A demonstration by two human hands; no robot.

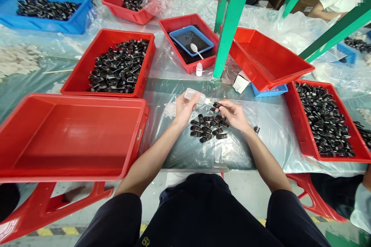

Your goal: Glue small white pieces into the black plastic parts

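Observation:
My left hand (184,107) is closed around a small clear squeeze bottle (194,95), whose tip points right at a small black part (216,105). That part is pinched in the fingers of my right hand (233,114). Just below both hands, a cluster of several small black parts (209,127) lies on the plastic-covered table (203,150). One stray black part (256,129) rests to the right of my right wrist.
An empty red bin (72,135) stands at my left, with a red bin of black parts (116,65) behind it and another (324,117) at right. A green post (228,23), small white bottle (199,69), tilted red bin (266,60), and other people's arms at the far edge.

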